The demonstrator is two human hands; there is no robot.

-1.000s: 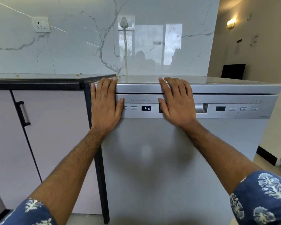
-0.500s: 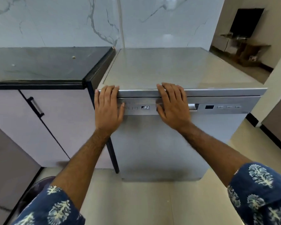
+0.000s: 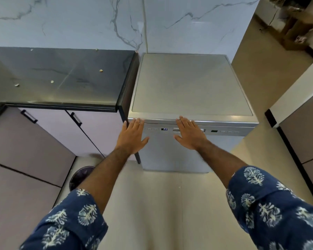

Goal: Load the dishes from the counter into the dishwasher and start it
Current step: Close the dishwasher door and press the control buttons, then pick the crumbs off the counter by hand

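**Ana:** Dishwasher [image 3: 190, 87] dead centre of frame, silver and freestanding, door up and closed. Dark counter [image 3: 61, 76] to its left, upper left of frame, carries only a few crumbs; I see no dishes on it. So I'd judge loading is finished and we're at the starting step.

**Ben:** Agreed. Control strip [image 3: 224, 131] runs along the top of the door, and the little display [image 3: 164, 129] between the hands reads P2, so it has power. Whether the wash is actually running, I can't tell.

**Ana:** Left hand [image 3: 132, 136], centre frame, lies flat on the door's top left corner, fingers straight and close together, tips at the upper edge, thumb splayed right. Holding nothing.

**Ben:** Right hand [image 3: 189, 135] mirrors it just right of the display, palm flat over the recessed handle [image 3: 203, 130], fingers straight, thumb splayed left. Also empty, pressing rather than gripping.

**Ana:** Next move, to my eye: make sure the latch has caught, then free one fingertip for the small buttons [image 3: 229, 132] on the strip. They're tiny, so it calls for a careful, single-finger press.
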